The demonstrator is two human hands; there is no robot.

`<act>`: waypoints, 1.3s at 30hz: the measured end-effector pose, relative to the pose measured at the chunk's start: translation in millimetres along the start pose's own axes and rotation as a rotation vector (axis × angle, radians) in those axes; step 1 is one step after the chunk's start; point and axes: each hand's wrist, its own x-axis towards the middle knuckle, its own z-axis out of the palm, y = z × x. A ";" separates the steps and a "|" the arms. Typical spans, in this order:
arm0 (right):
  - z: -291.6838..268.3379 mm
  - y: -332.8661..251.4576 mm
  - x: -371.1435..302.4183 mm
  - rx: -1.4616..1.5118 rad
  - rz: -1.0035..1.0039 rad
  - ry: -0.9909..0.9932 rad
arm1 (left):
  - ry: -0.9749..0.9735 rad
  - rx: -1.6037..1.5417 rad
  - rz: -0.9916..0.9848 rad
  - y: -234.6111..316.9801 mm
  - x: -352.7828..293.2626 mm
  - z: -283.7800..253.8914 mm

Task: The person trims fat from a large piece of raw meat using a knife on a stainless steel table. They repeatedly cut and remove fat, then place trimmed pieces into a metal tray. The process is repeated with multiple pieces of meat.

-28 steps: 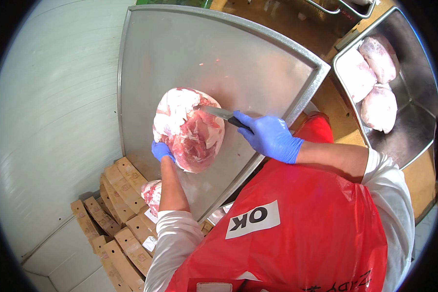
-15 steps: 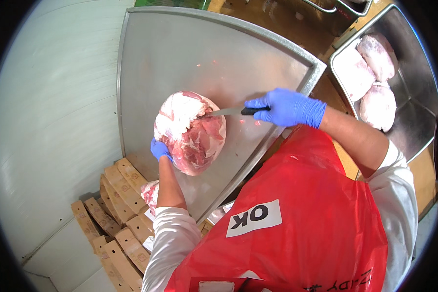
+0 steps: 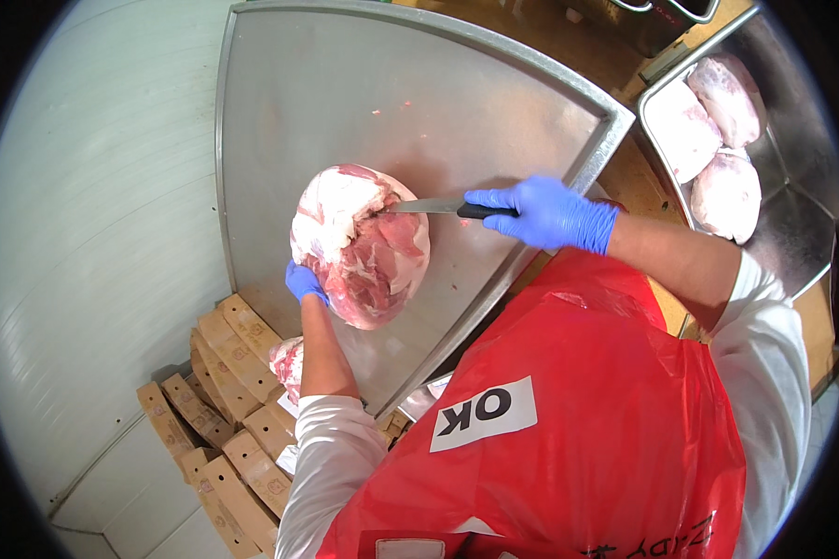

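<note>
The blue-gloved left hand [image 3: 304, 281] pressed round, pink-and-white raw meat [image 3: 368, 250] left of centre, its grip unclear; the blue-gloved right hand [image 3: 541, 212], right of centre, pointed leftward, clenching a black-handled steel knife [image 3: 436, 205] against it. A white wall [image 3: 112, 233] stood far left, a grey metal table [image 3: 345, 93] centrally.

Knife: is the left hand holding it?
No, the right hand holds the knife by its black handle, while the left hand touches the meat.

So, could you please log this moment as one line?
left hand: touching meat | right hand: gripping knife, tip at meat | meat: on metal worktop
</note>
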 end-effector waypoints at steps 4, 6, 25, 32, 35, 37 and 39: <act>37.2 6.4 -2.6 0.363 0.034 0.112 | -0.033 0.089 0.082 -16.0 6.2 -23.7; 32.0 9.4 -5.4 0.364 0.030 0.045 | -0.006 0.005 0.052 -16.2 7.8 -21.0; -67.0 -79.3 18.2 0.144 0.219 -0.366 | 0.055 0.322 0.252 -10.4 4.9 -7.2; -70.3 -127.7 27.0 -0.114 0.311 -0.322 | 0.198 0.609 0.250 43.5 -54.0 26.1; -11.8 -106.0 4.9 -0.167 0.185 -0.023 | 0.211 0.630 0.084 47.1 -71.5 21.8; 18.8 -101.0 -1.5 -0.206 0.216 0.116 | 0.176 0.636 -0.026 49.6 -86.4 9.9; 44.8 -96.4 -6.8 -0.249 0.207 0.220 | 0.229 0.616 -0.044 54.2 -94.1 13.3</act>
